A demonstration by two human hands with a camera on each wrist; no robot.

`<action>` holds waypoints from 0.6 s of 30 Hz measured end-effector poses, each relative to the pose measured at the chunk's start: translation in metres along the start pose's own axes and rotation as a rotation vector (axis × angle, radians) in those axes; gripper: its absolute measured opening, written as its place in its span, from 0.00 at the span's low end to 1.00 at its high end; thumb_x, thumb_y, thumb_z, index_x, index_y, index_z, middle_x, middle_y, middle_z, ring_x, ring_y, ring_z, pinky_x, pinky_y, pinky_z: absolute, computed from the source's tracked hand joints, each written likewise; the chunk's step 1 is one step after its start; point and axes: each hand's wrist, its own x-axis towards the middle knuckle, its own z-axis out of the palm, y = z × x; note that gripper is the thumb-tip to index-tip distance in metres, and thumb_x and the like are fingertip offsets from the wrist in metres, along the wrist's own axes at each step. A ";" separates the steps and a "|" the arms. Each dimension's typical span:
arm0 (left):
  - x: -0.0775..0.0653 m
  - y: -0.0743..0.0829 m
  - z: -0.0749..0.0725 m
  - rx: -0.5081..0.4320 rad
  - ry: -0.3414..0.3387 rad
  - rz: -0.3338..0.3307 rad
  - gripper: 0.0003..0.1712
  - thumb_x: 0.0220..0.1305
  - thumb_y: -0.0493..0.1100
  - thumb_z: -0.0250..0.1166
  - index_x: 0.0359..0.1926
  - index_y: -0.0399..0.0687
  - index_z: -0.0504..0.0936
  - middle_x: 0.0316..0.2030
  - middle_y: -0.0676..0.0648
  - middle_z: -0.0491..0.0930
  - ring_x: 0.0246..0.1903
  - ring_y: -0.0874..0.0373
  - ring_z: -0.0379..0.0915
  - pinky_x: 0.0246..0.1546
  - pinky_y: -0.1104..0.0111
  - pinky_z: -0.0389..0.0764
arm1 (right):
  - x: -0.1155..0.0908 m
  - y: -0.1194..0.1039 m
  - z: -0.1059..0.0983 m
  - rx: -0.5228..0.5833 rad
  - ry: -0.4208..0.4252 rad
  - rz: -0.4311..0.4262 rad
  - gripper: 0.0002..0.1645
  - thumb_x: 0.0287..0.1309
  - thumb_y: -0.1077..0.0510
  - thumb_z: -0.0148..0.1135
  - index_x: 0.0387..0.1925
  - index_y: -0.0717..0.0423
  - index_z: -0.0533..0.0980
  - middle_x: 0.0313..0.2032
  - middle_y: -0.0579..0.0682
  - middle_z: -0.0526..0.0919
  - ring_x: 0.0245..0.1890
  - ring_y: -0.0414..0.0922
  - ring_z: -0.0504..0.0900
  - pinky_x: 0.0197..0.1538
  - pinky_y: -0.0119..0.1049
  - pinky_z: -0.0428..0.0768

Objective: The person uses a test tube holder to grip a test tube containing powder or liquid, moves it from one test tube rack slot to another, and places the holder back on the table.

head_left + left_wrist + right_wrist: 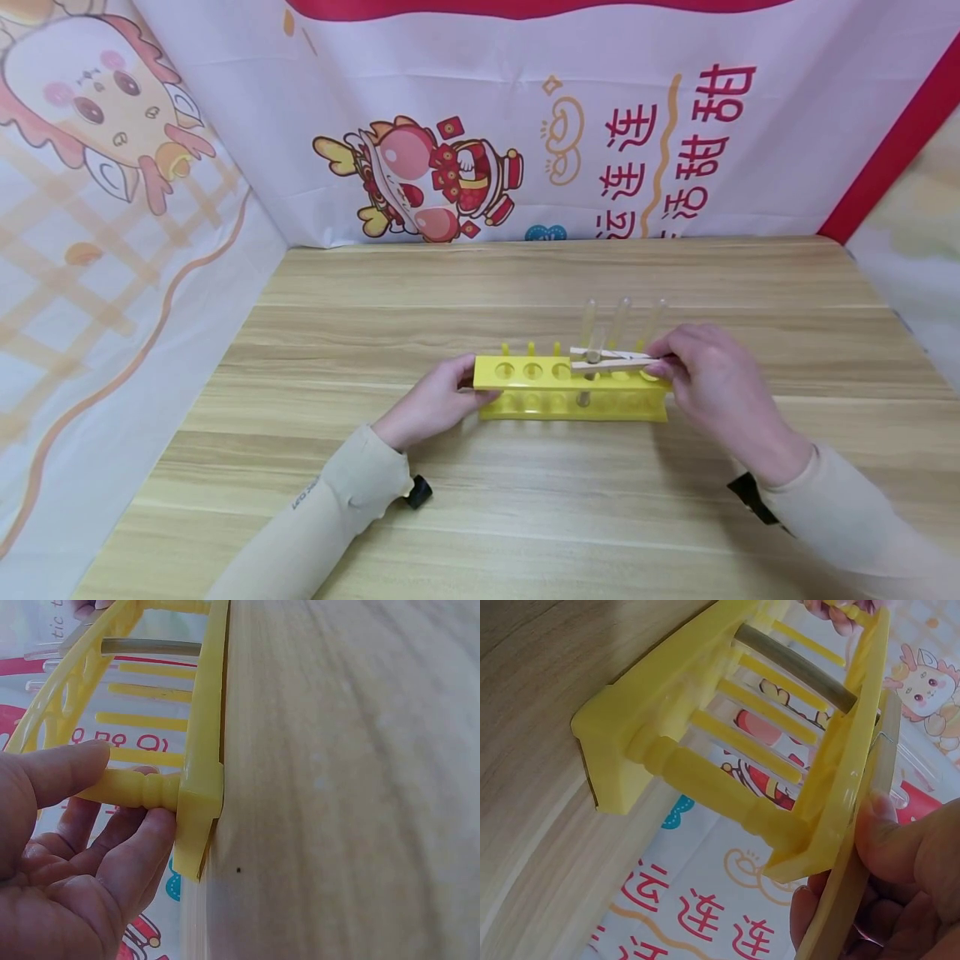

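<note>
A yellow test tube rack (498,382) stands on the table. My left hand (438,400) grips the post (142,787) at its left end, thumb on one side and fingers on the other. At the rack's right part, my right hand (720,387) holds a wooden test tube clamp (615,363) just over the top plate. The clamp's jaws are around the upper part of a test tube (597,340). That tube passes down through a hole, and its grey-brown lower part (799,667) shows between the plates in the right wrist view.
Several clear test tubes (621,321) stand upside down on the rack's back pegs, at the right. Bare yellow pegs (531,349) rise at the left. The wood-grain table (525,500) meets a printed cloth (465,67) at the back.
</note>
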 end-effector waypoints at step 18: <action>0.000 -0.001 0.001 -0.022 0.004 0.013 0.14 0.67 0.40 0.67 0.52 0.50 0.79 0.50 0.53 0.81 0.52 0.57 0.76 0.54 0.59 0.76 | -0.003 0.001 0.001 0.003 -0.053 0.030 0.11 0.45 0.69 0.77 0.33 0.62 0.83 0.30 0.51 0.82 0.34 0.51 0.77 0.39 0.49 0.78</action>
